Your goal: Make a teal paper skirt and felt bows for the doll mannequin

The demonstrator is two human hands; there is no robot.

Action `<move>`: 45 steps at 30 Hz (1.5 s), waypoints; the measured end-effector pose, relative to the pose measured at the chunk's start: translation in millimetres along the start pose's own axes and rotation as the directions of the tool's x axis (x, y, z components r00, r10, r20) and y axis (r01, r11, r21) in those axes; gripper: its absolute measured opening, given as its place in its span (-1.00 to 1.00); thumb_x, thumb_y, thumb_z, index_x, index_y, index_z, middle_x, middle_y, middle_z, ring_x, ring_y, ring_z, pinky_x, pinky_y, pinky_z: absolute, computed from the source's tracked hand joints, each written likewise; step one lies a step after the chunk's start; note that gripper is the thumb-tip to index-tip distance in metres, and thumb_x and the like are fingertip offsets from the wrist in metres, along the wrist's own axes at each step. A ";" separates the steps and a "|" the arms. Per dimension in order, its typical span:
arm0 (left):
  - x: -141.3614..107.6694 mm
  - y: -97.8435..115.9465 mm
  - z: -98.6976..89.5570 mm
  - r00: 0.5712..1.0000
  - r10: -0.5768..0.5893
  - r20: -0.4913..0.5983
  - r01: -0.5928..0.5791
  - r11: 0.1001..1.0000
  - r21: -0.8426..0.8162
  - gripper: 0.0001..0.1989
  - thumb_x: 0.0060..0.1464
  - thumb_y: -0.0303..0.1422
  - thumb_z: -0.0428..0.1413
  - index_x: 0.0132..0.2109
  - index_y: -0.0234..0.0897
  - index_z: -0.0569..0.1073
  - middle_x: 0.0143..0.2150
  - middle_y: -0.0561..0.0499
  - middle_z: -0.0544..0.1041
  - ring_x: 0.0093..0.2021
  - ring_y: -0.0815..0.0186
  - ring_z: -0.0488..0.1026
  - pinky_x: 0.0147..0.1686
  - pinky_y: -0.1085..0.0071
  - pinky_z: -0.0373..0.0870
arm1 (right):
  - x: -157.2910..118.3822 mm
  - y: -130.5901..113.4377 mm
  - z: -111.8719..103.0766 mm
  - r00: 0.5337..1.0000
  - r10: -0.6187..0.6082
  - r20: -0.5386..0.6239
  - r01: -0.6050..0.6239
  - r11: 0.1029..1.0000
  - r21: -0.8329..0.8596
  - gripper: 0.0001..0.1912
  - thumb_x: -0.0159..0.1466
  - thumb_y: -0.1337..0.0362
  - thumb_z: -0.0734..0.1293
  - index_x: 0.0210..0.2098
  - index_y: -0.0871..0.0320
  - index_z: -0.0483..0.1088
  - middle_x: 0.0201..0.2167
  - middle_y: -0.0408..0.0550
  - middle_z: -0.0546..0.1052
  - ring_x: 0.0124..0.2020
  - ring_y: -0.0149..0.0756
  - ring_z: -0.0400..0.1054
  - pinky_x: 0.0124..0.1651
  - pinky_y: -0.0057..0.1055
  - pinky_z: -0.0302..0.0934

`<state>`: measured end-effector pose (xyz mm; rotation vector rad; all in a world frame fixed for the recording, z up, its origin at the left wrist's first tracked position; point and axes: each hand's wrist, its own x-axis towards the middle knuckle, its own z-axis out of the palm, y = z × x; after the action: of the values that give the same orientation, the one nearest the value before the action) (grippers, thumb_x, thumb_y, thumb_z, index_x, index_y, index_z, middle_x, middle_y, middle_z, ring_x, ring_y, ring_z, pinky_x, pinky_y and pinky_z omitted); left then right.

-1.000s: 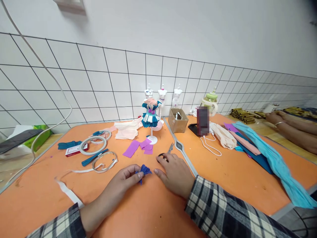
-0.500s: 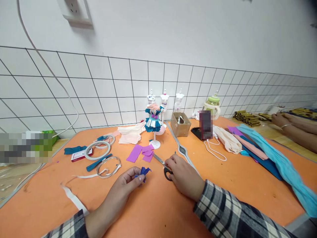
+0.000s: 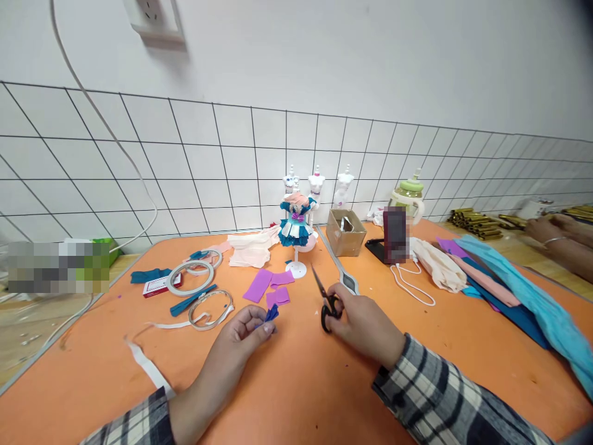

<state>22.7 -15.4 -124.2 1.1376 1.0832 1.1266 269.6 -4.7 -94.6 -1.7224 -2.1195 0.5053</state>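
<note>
Between the thumb and fingers of my left hand (image 3: 245, 334) is a small gathered piece of dark blue crepe paper (image 3: 272, 313), pinched so its folded end sticks out. My right hand (image 3: 364, 324) grips a pair of scissors (image 3: 330, 303) by the black handles, blades pointing up and away. Purple paper pieces (image 3: 258, 285) lie on the orange mat just beyond both hands. Behind them stands a small dress form (image 3: 296, 232) wearing a teal and white ruffled dress with a purple bow.
Tape rolls (image 3: 189, 278) and teal strips lie at left. Bare mini dress forms (image 3: 344, 185), a cardboard box (image 3: 346, 233), a phone (image 3: 395, 235) and a green-lidded bottle (image 3: 410, 194) stand at the back. Coloured paper (image 3: 523, 290) lies right, near another person's hands (image 3: 551, 232).
My right hand has lifted the scissors off the mat, and the blades now point upward. The left hand still pinches the blue paper. The view has shifted slightly left.
</note>
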 end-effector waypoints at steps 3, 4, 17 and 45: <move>-0.4 3.4 2.7 0.999 0.039 -0.003 -0.038 0.995 0.096 -0.71 -0.08 -0.20 0.30 -0.31 -0.25 0.41 -0.45 0.13 0.41 -0.41 0.38 0.32 -0.36 0.49 0.24 | -6.1 -11.7 10.6 0.991 -0.054 0.120 -0.006 0.892 0.452 -0.56 0.06 0.23 0.47 -0.15 0.08 0.24 -0.51 -0.29 0.39 -0.58 -0.46 0.18 -0.52 -0.52 -0.02; -0.8 3.9 4.4 0.999 0.052 0.012 -0.053 0.988 0.142 -0.73 -0.07 -0.21 0.29 -0.33 -0.25 0.40 -0.45 0.13 0.40 -0.41 0.37 0.32 -0.37 0.49 0.24 | -9.0 -15.0 14.8 0.990 -0.051 0.133 -0.029 0.842 0.538 -0.51 0.01 0.20 0.50 -0.14 0.07 0.24 -0.49 -0.30 0.40 -0.59 -0.48 0.14 -0.54 -0.53 -0.02; -12.3 -1.8 23.8 0.974 0.134 0.185 -0.208 0.851 0.482 -0.87 -0.01 -0.29 0.16 -0.40 -0.23 0.39 -0.40 0.02 0.51 -0.32 0.23 0.46 -0.24 0.34 0.39 | -16.3 -25.7 43.6 0.997 -0.080 0.013 0.044 0.669 0.742 -0.55 0.00 0.37 0.45 -0.22 0.06 0.16 -0.27 -0.21 0.51 -0.63 -0.58 0.09 -0.56 -0.57 -0.01; -6.7 4.8 14.9 0.942 0.227 0.246 -0.321 0.820 0.475 -0.84 0.08 -0.22 0.18 -0.35 -0.14 0.61 -0.21 -0.09 0.61 -0.11 0.09 0.47 -0.02 0.24 0.33 | -19.1 -20.3 30.8 0.984 -0.177 0.022 0.142 0.850 0.508 -0.55 0.09 0.27 0.40 -0.02 0.08 0.31 -0.31 -0.21 0.50 -0.60 -0.53 0.16 -0.49 -0.54 0.04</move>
<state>36.1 -23.4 -117.4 1.8326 1.1306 0.9492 240.9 -28.8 -112.5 -1.2349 -1.9197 0.9805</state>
